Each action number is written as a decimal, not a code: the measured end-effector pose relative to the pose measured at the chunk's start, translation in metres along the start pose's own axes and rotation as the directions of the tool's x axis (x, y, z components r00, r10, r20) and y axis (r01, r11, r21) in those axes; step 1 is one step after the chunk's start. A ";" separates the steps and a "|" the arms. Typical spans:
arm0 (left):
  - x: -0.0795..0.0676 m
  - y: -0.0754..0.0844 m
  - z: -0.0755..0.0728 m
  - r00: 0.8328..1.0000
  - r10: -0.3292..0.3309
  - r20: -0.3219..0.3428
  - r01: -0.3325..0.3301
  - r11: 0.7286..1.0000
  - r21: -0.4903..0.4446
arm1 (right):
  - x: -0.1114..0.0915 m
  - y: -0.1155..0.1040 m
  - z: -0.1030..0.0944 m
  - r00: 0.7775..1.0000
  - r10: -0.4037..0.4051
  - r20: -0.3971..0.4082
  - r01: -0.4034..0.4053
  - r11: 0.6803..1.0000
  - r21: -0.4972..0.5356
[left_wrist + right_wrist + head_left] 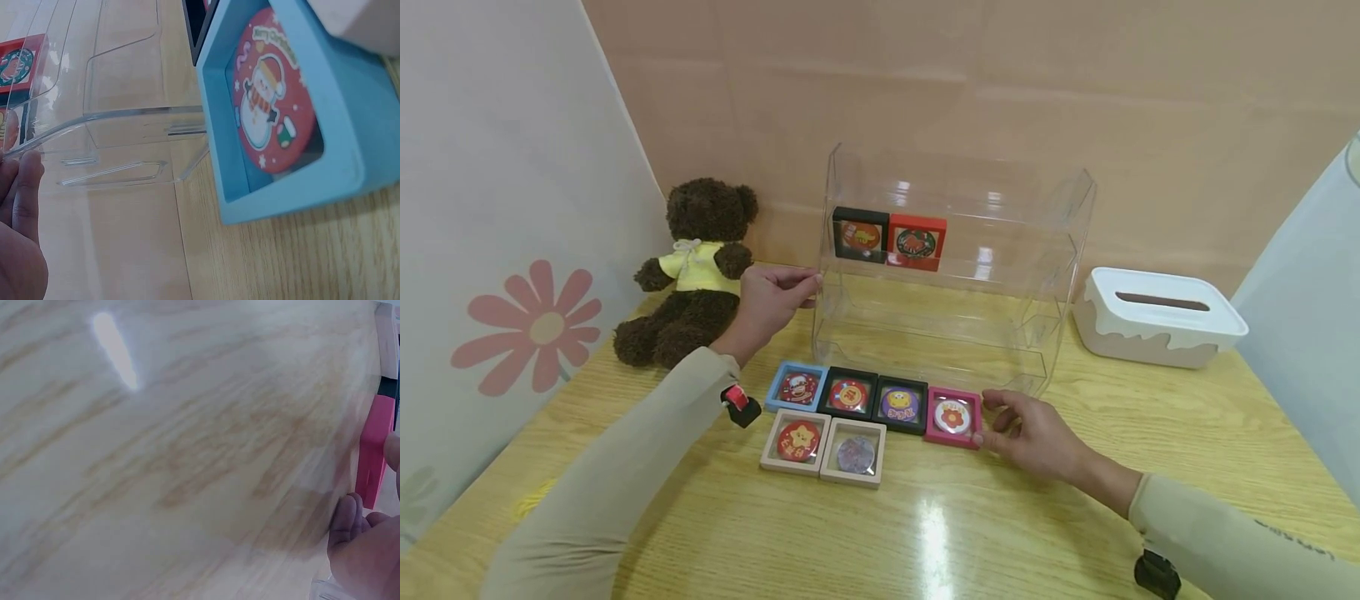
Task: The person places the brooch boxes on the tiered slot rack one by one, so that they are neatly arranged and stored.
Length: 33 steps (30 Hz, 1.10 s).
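Observation:
My left hand (pixel 772 304) pinches the left side edge of a clear acrylic display rack (pixel 955 321), thumb and fingertips on either side of the panel. At the right end of a row on the table, my right hand (pixel 1033 433) grips the right edge of a pink square frame (pixel 953 417) with a flower badge; its thumb is at the near corner and its fingers bend by the far one. A black frame (pixel 859 235) and a red frame (pixel 917 242) stand on a rack tier. In the left wrist view, a blue frame (pixel 281 181) with a snowman badge looms close.
Left of the pink frame lie two black frames (pixel 848 395) and the blue one, with two beige frames (pixel 796 442) nearer the front. A brown teddy bear (pixel 700 271) in yellow sits at left. To the right stands a white-lidded tissue box (pixel 1157 317).

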<state>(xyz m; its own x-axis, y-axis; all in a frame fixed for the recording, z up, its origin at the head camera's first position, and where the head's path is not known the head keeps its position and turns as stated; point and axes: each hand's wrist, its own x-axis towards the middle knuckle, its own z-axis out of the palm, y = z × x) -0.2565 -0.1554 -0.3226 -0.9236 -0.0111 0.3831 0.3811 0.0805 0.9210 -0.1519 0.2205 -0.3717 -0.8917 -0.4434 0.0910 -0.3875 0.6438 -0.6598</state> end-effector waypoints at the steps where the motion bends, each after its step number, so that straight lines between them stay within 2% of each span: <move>1: 0.000 0.000 0.000 1.000 0.000 -0.002 0.000 1.000 -0.002 | 0.001 0.000 0.000 1.000 0.002 0.005 -0.002 1.000 -0.001; 11: -0.003 0.002 -0.001 1.000 0.010 0.003 -0.010 1.000 -0.011 | 0.001 0.001 -0.001 1.000 -0.003 0.029 0.002 1.000 0.012; 18: 0.000 0.002 -0.001 1.000 0.017 0.015 -0.017 0.999 0.027 | 0.003 0.001 -0.003 0.999 -0.010 0.035 0.010 1.000 -0.004; 24: -0.001 0.002 0.001 1.000 0.009 0.014 -0.009 0.999 0.032 | 0.001 0.003 -0.002 0.999 -0.029 0.034 0.027 0.999 0.042; 29: 0.000 0.002 0.001 1.000 0.005 0.010 -0.006 1.000 0.029 | -0.002 0.001 -0.003 0.998 -0.056 0.002 0.056 0.995 0.082; 33: 0.000 0.003 0.000 1.000 -0.002 0.009 0.002 0.999 0.041 | -0.004 -0.002 -0.005 0.996 -0.070 -0.062 0.076 0.992 0.100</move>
<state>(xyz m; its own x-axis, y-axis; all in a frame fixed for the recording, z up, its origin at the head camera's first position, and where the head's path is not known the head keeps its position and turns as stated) -0.2553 -0.1549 -0.3200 -0.9248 -0.0023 0.3806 0.3775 0.1208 0.9181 -0.1489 0.2243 -0.3673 -0.8753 -0.4478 0.1826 -0.4284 0.5428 -0.7224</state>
